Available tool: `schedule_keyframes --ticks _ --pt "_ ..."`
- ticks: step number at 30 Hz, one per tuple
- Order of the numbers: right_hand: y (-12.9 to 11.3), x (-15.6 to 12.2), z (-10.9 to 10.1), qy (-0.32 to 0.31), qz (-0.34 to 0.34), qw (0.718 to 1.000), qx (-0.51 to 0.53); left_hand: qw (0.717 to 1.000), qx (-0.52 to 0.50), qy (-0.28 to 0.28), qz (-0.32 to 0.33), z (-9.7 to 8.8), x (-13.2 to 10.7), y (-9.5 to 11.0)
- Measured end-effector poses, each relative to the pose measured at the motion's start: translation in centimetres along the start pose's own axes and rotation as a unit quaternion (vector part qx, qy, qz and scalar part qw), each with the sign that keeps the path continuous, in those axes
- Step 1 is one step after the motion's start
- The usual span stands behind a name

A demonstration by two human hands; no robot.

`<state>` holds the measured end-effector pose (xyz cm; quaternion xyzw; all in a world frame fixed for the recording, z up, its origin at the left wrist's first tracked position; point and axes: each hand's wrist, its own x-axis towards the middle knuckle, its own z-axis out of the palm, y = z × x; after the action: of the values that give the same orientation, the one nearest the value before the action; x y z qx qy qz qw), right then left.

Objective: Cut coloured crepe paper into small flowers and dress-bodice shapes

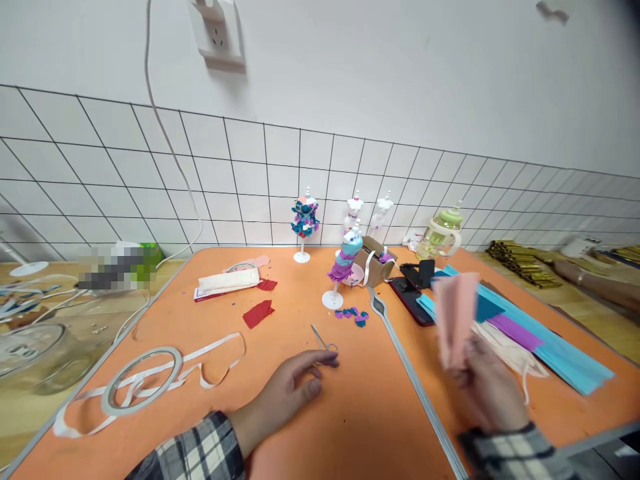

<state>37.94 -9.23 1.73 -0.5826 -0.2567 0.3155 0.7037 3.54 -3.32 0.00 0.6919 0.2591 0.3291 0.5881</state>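
Observation:
My right hand (493, 383), smeared by motion, grips a folded piece of pink crepe paper (456, 320) above the right side of the orange table. My left hand (295, 385) rests on the table, thumb and fingers apart, holding nothing. Its fingertips lie by the handle of small scissors (321, 337), partly covering it; whether they touch I cannot tell. Beyond stands a small mannequin (349, 252) wrapped in light blue and purple. Purple and teal scraps (353, 314) lie beside its base. Under the pink paper spread strips of blue paper (565, 357) and purple paper (515, 331).
At left lie a tape roll (143, 380) and loose white ribbon (215, 345). Red scraps (259, 313) sit farther back. A decorated mannequin (305, 219), a cardboard box (377, 261) and a green-lidded bottle (441, 233) stand near the wall. A grey zipper (410, 373) crosses the table. Another person's arm shows far right.

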Motion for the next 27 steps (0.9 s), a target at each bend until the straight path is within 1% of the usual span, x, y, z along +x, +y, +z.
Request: schedule_keyframes --ticks 1,2,3,5,6,8,9,11,14,15,16,17,18,19,20,21,22,24,25,26,27 --pt "0.9 -2.5 2.0 -0.075 0.071 0.994 0.020 0.997 -0.071 -0.016 -0.007 0.4 -0.1 0.0" --pt "1.9 -4.9 4.0 -0.139 0.133 0.981 0.034 0.990 -0.141 -0.025 -0.015 0.7 -0.2 0.0" --pt "2.7 -7.1 5.8 -0.212 0.188 0.958 0.038 0.978 -0.205 -0.025 -0.026 1.1 -0.3 0.0" --pt "3.9 -10.4 9.1 -0.335 0.250 0.908 0.037 0.950 -0.305 0.003 -0.059 1.5 -0.5 0.2" --pt "4.3 -11.5 10.5 -0.376 0.274 0.884 0.045 0.936 -0.341 0.027 -0.080 1.4 -0.5 0.4" --pt "4.8 -12.7 12.7 -0.408 0.322 0.852 0.061 0.909 -0.390 0.090 -0.114 0.6 -0.6 1.1" --pt "5.0 -13.0 13.6 -0.427 0.341 0.836 0.053 0.898 -0.404 0.124 -0.124 0.0 -0.7 1.5" --pt "5.3 -13.0 15.2 -0.480 0.346 0.806 0.005 0.877 -0.425 0.183 -0.132 -1.7 -0.8 2.3" --pt "5.4 -12.2 17.4 -0.559 0.302 0.767 -0.090 0.855 -0.441 0.231 -0.146 -4.4 -0.8 3.2" --pt "5.4 -11.8 18.1 -0.569 0.280 0.763 -0.123 0.852 -0.436 0.250 -0.144 -5.1 -0.8 3.4" --pt "5.2 -11.3 18.7 -0.565 0.240 0.773 -0.159 0.855 -0.422 0.271 -0.137 -5.6 -0.8 3.4" --pt "5.0 -10.7 19.2 -0.547 0.180 0.794 -0.195 0.861 -0.397 0.291 -0.127 -6.1 -0.8 3.4" --pt "4.7 -10.1 19.5 -0.508 0.089 0.826 -0.228 0.872 -0.361 0.309 -0.116 -6.3 -0.8 3.3" --pt "4.5 -9.6 19.8 -0.462 -0.003 0.851 -0.249 0.885 -0.319 0.321 -0.106 -6.4 -0.8 3.2" --pt "4.3 -9.1 19.9 -0.425 -0.079 0.865 -0.256 0.900 -0.273 0.326 -0.096 -6.3 -0.9 3.1" --pt "4.2 -8.8 19.9 -0.403 -0.132 0.870 -0.250 0.916 -0.227 0.317 -0.090 -6.1 -1.0 3.0" --pt "4.2 -8.5 19.8 -0.400 -0.157 0.871 -0.238 0.935 -0.184 0.291 -0.086 -5.7 -1.1 2.9" --pt "4.5 -8.4 19.5 -0.423 -0.171 0.865 -0.211 0.968 -0.108 0.209 -0.083 -4.7 -1.5 2.6" --pt "4.7 -8.5 19.4 -0.428 -0.178 0.863 -0.201 0.980 -0.072 0.165 -0.085 -4.2 -1.6 2.4" --pt "4.9 -8.6 19.3 -0.428 -0.180 0.863 -0.196 0.987 -0.035 0.132 -0.090 -3.8 -1.7 2.3" --pt "5.1 -8.6 19.2 -0.429 -0.172 0.865 -0.193 0.989 0.002 0.115 -0.095 -3.6 -1.8 2.2"
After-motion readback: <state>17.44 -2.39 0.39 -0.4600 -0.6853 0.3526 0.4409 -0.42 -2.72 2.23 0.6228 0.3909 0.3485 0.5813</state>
